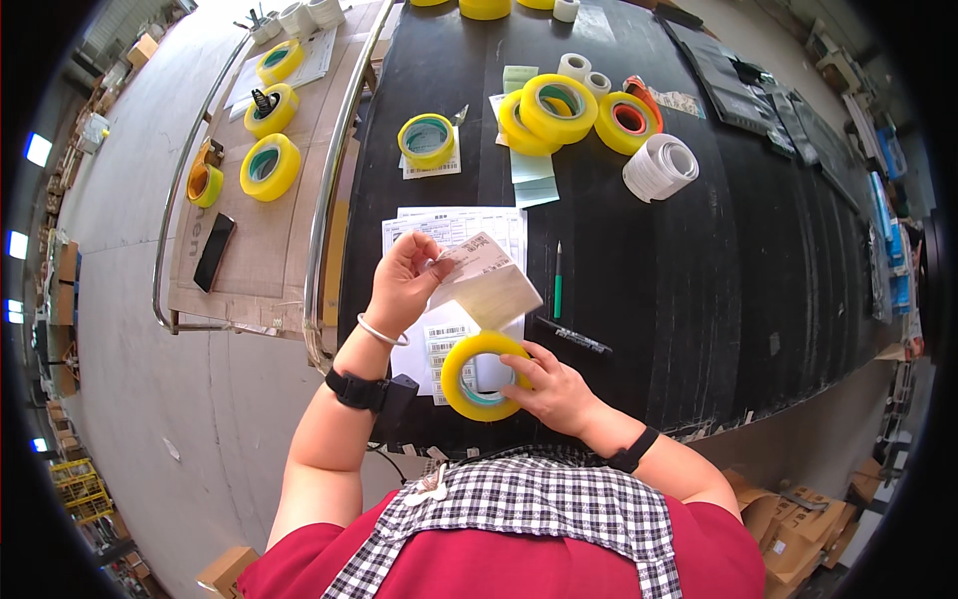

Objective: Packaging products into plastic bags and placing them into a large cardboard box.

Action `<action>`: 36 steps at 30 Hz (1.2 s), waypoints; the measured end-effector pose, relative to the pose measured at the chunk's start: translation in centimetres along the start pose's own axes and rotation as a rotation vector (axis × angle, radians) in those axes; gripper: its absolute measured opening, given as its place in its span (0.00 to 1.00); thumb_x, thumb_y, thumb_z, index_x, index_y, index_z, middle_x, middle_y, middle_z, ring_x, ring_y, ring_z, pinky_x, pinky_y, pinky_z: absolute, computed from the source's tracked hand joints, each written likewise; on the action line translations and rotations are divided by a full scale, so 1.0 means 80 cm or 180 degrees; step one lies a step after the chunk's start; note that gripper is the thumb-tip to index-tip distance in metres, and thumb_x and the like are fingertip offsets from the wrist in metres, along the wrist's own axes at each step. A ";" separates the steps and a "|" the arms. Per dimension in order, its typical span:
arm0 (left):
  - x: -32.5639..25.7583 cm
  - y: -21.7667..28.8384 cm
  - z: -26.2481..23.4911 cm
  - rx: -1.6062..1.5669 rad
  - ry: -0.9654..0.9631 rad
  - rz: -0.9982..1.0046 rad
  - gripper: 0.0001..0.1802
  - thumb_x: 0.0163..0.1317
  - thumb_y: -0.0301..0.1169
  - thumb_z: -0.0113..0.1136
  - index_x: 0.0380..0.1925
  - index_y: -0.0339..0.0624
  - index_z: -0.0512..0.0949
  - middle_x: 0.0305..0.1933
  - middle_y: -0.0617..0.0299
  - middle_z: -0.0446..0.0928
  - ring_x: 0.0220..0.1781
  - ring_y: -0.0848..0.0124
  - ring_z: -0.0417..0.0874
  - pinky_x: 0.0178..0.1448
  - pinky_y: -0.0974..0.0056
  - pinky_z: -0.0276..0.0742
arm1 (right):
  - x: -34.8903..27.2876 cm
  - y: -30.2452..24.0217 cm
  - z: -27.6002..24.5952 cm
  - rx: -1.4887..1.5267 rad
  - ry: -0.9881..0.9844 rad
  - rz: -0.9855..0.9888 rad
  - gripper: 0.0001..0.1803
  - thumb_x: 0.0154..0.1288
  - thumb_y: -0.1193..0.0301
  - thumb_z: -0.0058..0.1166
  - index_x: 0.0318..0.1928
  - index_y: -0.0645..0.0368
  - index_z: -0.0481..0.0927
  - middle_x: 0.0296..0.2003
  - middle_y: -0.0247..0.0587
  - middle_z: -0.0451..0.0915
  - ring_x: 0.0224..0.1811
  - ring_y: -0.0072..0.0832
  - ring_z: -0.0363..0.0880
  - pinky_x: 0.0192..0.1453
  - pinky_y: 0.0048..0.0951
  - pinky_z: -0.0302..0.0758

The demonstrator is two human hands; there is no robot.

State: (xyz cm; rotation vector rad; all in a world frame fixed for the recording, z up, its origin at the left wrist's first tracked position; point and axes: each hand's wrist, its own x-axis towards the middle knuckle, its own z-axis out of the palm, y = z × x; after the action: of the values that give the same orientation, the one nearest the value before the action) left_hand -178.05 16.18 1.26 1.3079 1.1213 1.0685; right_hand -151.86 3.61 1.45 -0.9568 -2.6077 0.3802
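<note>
My left hand (401, 288) pinches the upper edge of a folded strip of printed labels (489, 287), lifted over the black table. Closer to me, my right hand (554, 391) grips the right side of a roll of yellow tape (456, 384), its thumb and fingers on the rim and core. The roll partly covers a sheet of barcode labels (437, 346). Printed paper forms (511, 228) lie under and beyond my left hand. To the right rest a green pen (558, 283) and a black marker (575, 334).
On the black table (738, 290) farther back are stacked yellow tape rolls (565, 125), a tape roll with an orange core (611, 137), a white label roll (654, 172) and a single tape roll (426, 160). At left, a metal-railed cart (249, 235) carries more tape and a black phone (214, 253).
</note>
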 end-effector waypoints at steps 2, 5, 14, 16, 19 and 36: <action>0.000 0.027 0.007 -0.0516 0.0114 0.0422 0.10 0.62 0.20 0.63 0.36 0.42 0.70 0.33 0.71 0.71 0.37 0.83 0.72 0.41 0.77 0.72 | 0.003 0.003 0.003 0.0108 -0.0127 0.0075 0.14 0.51 0.73 0.60 0.40 0.44 0.81 0.60 0.37 0.68 0.65 0.45 0.65 0.51 0.32 0.81; 0.001 0.060 0.000 -0.0602 0.0372 0.0570 0.11 0.63 0.22 0.62 0.37 0.42 0.68 0.34 0.70 0.71 0.37 0.84 0.73 0.41 0.78 0.72 | 0.004 0.013 0.009 0.0224 -0.0395 0.0055 0.16 0.52 0.66 0.64 0.44 0.46 0.78 0.60 0.42 0.67 0.66 0.47 0.62 0.59 0.41 0.74; -0.033 0.174 0.026 -0.1296 -0.0320 0.0219 0.14 0.63 0.28 0.64 0.37 0.46 0.66 0.36 0.68 0.76 0.37 0.83 0.79 0.41 0.76 0.77 | 0.002 0.055 -0.093 0.1847 0.2025 0.1574 0.49 0.49 0.43 0.69 0.60 0.60 0.59 0.63 0.51 0.58 0.58 0.38 0.61 0.63 0.38 0.61; -0.038 0.199 0.048 -0.1388 -0.0662 0.0087 0.14 0.63 0.29 0.65 0.36 0.46 0.66 0.34 0.70 0.76 0.36 0.85 0.76 0.41 0.77 0.75 | 0.002 0.065 -0.131 0.1449 0.2046 0.1281 0.58 0.46 0.46 0.73 0.68 0.57 0.52 0.70 0.51 0.52 0.69 0.41 0.57 0.71 0.41 0.56; -0.043 0.233 0.085 -0.1845 -0.1472 -0.0345 0.14 0.63 0.28 0.65 0.38 0.45 0.67 0.36 0.70 0.75 0.40 0.83 0.76 0.46 0.75 0.74 | 0.015 0.058 -0.180 0.2205 0.1391 0.0426 0.64 0.37 0.54 0.80 0.71 0.55 0.50 0.72 0.50 0.51 0.76 0.42 0.46 0.75 0.42 0.51; -0.155 0.198 0.395 -0.2430 -0.2835 -0.1969 0.34 0.70 0.51 0.45 0.64 0.33 0.64 0.65 0.45 0.70 0.67 0.56 0.71 0.70 0.52 0.65 | -0.315 -0.034 -0.275 0.4551 0.2302 0.2559 0.20 0.74 0.61 0.50 0.48 0.69 0.80 0.40 0.41 0.84 0.41 0.21 0.81 0.47 0.24 0.78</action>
State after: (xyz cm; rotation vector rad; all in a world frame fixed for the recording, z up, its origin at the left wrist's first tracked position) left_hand -148.17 -1.11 15.91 0.6019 0.3071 0.2879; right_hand -126.57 -12.19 16.85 -1.1061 -0.7517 1.4339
